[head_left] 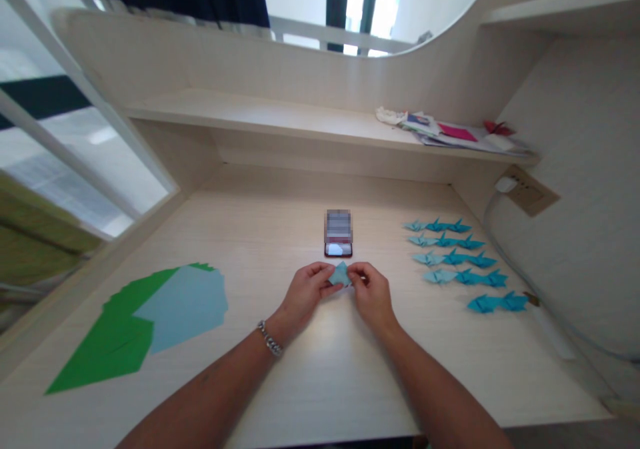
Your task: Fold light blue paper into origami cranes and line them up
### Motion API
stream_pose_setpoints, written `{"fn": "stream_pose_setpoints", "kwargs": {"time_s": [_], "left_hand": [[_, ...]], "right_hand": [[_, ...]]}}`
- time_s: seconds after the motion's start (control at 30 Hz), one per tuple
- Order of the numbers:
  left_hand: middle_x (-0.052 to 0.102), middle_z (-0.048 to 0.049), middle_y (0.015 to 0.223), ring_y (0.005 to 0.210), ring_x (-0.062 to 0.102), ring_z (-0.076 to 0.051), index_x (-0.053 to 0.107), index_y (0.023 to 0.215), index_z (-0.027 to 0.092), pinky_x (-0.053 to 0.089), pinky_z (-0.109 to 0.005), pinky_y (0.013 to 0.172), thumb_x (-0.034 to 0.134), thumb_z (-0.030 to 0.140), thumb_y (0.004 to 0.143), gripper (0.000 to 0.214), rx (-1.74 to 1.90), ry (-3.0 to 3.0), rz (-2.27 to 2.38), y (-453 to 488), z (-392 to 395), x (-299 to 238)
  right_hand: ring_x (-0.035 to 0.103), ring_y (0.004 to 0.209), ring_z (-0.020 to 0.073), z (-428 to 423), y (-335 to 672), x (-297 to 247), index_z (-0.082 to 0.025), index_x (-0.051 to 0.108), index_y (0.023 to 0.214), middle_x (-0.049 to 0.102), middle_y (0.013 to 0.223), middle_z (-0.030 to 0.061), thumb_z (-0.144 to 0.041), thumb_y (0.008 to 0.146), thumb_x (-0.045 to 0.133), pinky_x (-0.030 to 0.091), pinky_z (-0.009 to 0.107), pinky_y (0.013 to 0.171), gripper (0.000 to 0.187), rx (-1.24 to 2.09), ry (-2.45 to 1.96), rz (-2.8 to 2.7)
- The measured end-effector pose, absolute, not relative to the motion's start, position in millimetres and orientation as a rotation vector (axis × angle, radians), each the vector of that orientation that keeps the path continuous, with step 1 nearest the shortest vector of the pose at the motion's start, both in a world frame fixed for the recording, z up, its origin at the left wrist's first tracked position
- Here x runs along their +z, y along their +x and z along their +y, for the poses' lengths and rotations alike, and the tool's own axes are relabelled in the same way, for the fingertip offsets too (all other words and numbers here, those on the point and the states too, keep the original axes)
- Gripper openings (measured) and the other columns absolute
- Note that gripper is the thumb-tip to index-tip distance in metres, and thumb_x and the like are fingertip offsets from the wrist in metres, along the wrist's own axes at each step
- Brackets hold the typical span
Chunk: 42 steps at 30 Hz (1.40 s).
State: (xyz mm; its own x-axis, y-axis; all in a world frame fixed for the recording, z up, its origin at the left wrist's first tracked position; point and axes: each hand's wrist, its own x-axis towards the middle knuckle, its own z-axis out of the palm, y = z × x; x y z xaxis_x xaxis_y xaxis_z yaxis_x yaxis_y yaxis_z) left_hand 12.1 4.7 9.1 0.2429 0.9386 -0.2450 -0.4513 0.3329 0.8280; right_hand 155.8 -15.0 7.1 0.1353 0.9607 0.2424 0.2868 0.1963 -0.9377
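While your left hand (305,293) and right hand (371,293) pinch a part-folded paper (341,274) in closed fingertips, rows of cranes (455,259) lie finished and sheets (150,315) lie unfolded.

Home study nook: desk (320,375), shelf (260,117).

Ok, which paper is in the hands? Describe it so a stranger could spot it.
On the pale desk, just in front of the phone at its middle, the left hand and right hand pinch a small light-blue folded paper. Unlike the blue paper cranes in rows to the right, it is held, not lying down.
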Motion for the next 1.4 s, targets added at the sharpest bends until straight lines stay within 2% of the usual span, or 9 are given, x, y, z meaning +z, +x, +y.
{"fn": "stream_pose_setpoints", "kwargs": {"time_s": [0.23,0.33,0.47,0.6,0.83,1.03,1.23,1.4], "left_hand": [[0.064,-0.0032,0.075,0.072,0.061,-0.012,0.063,0.074,0.010,0.055,-0.028,0.074,0.071,0.025,0.069,0.017,1.042,0.865,0.902,12,5,9],[0.066,-0.0053,0.082,0.076,0.063,-0.014,0.063,0.083,0.011,0.055,-0.030,0.074,0.072,0.025,0.069,0.022,1.030,0.926,0.897,10,5,9],[0.068,-0.0083,0.087,0.077,0.067,-0.019,0.058,0.103,0.013,0.057,-0.032,0.066,0.072,0.025,0.069,0.039,0.993,1.001,0.914,7,5,9],[0.069,-0.0081,0.083,0.071,0.069,-0.020,0.055,0.106,0.014,0.057,-0.033,0.064,0.068,0.029,0.074,0.038,1.009,1.068,0.958,5,6,6],[0.069,-0.0043,0.074,0.064,0.068,-0.018,0.056,0.105,0.014,0.058,-0.032,0.064,0.069,0.031,0.072,0.039,1.055,1.105,0.988,6,6,6],[0.068,-0.0018,0.070,0.062,0.068,-0.017,0.056,0.105,0.016,0.058,-0.034,0.065,0.071,0.032,0.070,0.042,1.099,1.085,1.005,6,4,10],[0.070,-0.0091,0.096,0.080,0.067,-0.020,0.063,0.108,0.014,0.057,-0.036,0.073,0.068,0.030,0.073,0.039,1.100,1.188,0.964,7,3,11],[0.066,-0.0078,0.112,0.091,0.064,-0.021,0.062,0.115,0.021,0.050,-0.036,0.086,0.069,0.023,0.071,0.045,1.051,1.444,1.011,5,1,15]], "right_hand": [[0.061,0.078,0.0186,-11,161,0,-0.017,0.065,0.087,0.068,0.085,0.0047,-0.028,0.074,0.061,0.048,0.027,0.066,0.017,0.937,-1.326,-1.417],[0.060,0.073,0.0177,-8,163,-2,-0.016,0.066,0.080,0.067,0.077,0.0038,-0.033,0.075,0.061,0.047,0.027,0.064,0.018,0.968,-1.336,-1.374],[0.056,0.061,0.0149,-4,164,-3,-0.016,0.064,0.077,0.062,0.068,0.0014,-0.042,0.075,0.061,0.046,0.025,0.054,0.026,1.096,-1.305,-1.119],[0.054,0.057,0.0130,-4,163,-4,-0.016,0.061,0.072,0.059,0.064,-0.0008,-0.044,0.071,0.065,0.045,0.024,0.051,0.028,1.203,-1.255,-1.054],[0.055,0.057,0.0140,-8,160,1,-0.016,0.061,0.073,0.061,0.064,0.0004,-0.041,0.068,0.068,0.046,0.025,0.053,0.027,1.038,-1.310,-1.116],[0.059,0.067,0.0169,-12,159,7,-0.016,0.066,0.077,0.067,0.074,0.0038,-0.037,0.069,0.068,0.047,0.027,0.062,0.023,0.930,-1.335,-1.265],[0.051,0.053,0.0134,-7,161,0,-0.013,0.067,0.070,0.060,0.058,0.0008,-0.045,0.071,0.064,0.041,0.024,0.050,0.032,1.125,-1.361,-1.223],[0.054,0.058,0.0128,-7,161,1,-0.012,0.069,0.085,0.066,0.073,0.0048,-0.044,0.069,0.067,0.043,0.024,0.052,0.035,1.346,-1.264,-1.001]]}}
